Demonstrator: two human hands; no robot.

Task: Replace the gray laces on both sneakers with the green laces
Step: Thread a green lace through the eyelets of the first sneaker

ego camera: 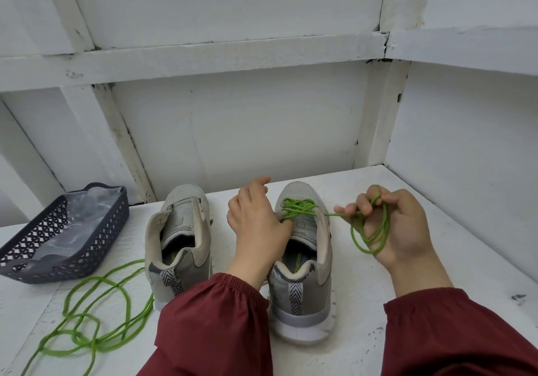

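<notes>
On my feed both sneakers stand on the white table [407, 332] with their heels toward me, and I judge the job at well under half done. The left sneaker [180, 236] shows no lace at all: its gray one is out, its tongue is bare, and nothing green has gone in. The right sneaker [302, 297] has also lost its gray lace, and the green lace [297, 208] crosses only the eyelets nearest the toe, in a loose tangle, not snug rows. The left hand [259, 224] lies over the inner side of that sneaker with its fingers curled down at the tongue, where it looks to pinch the green lace close to the eyelets, though the contact is partly hidden by the hand itself. The right hand [398, 224] is held just beside the sneaker, fingers curled around several slack loops of the same lace, with one strand running taut from it back to the eyelets. The second green lace [96, 326] lies in loose coils on the table in front of the left sneaker, untouched. A dark basket [87, 256] with clear plastic inside sits at the far left; I cannot tell whether the gray laces are in it. Left to do, as I read it: finish the upper eyelets on the right sneaker, then lace the left one entirely.
</notes>
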